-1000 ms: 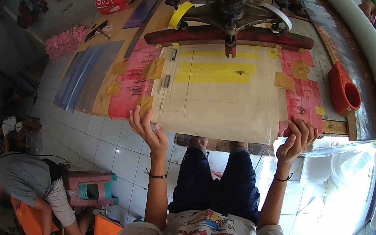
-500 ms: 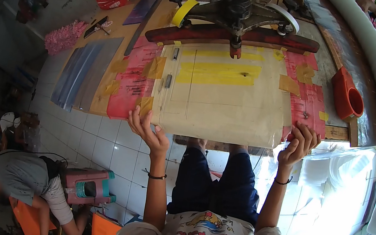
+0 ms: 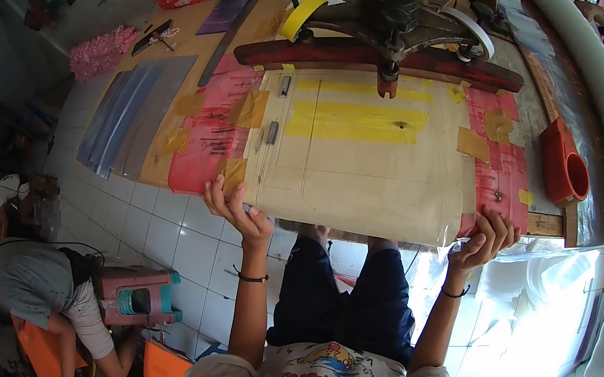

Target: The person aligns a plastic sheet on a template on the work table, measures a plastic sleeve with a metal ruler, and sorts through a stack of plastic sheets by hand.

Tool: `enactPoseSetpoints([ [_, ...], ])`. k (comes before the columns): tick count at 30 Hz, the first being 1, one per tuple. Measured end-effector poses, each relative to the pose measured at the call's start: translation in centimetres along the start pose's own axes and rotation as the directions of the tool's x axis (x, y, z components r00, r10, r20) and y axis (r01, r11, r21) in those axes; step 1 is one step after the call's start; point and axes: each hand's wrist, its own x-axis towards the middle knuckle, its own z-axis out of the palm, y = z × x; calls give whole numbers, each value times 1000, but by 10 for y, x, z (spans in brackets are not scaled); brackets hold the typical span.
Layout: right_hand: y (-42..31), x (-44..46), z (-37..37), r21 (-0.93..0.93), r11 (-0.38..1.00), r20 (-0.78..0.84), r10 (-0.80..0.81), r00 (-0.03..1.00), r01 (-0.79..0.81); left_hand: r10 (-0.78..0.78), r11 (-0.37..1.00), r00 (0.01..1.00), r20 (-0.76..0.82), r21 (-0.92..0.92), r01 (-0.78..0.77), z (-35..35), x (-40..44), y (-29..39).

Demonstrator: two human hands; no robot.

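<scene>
A board covered with a beige sheet (image 3: 364, 194) lies at the table's front edge, with yellow tape strips (image 3: 359, 124) across it and red side panels (image 3: 209, 138) patched with brown tape. My left hand (image 3: 239, 212) is closed round the front left edge of this board, fingertips on top. At the front right corner, my right hand (image 3: 485, 240) holds the edge in the same way. Two small grey metal pieces (image 3: 273, 133) sit along the sheet's left side. Above the board's far end stands a press head with a dark red bar (image 3: 307, 54).
A yellow tape roll (image 3: 302, 17) and a white one (image 3: 477, 39) hang on the press. Right of the board is an orange-red tape dispenser (image 3: 559, 162). Clear plastic sheets (image 3: 124, 113) lie at the left. A co-worker (image 3: 27, 275) bends low beside a pink stool (image 3: 135, 296).
The view has shifted slightly, so the board and press appear a little lower and more to the right. Both hands keep their hold on the board's front edge.
</scene>
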Motion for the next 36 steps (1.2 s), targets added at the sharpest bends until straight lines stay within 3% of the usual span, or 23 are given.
enactPoseSetpoints([
  [6, 1, -1, 3, -6, 1000, -15, -9, 1000, 9, 64, 998, 992, -107, 11, -63, 15, -4, -10],
  [12, 1, -1, 6, -16, 1000, -48, -15, 999, 14, 22, 1000, 986, -163, -11, -24, 19, -5, -8],
  [27, -9, 8, 3, -8, 1000, -42, -23, 999, 23, 15, 1000, 992, -125, -5, -15, 16, -9, -10],
  [35, -23, 19, -10, 16, 999, 67, 38, 997, -39, -29, 999, 998, -64, -42, 26, 7, -9, -7],
  [36, -25, 24, -17, 48, 993, 110, 98, 989, -104, -30, 999, 998, -53, -41, 28, 5, -8, -6],
])
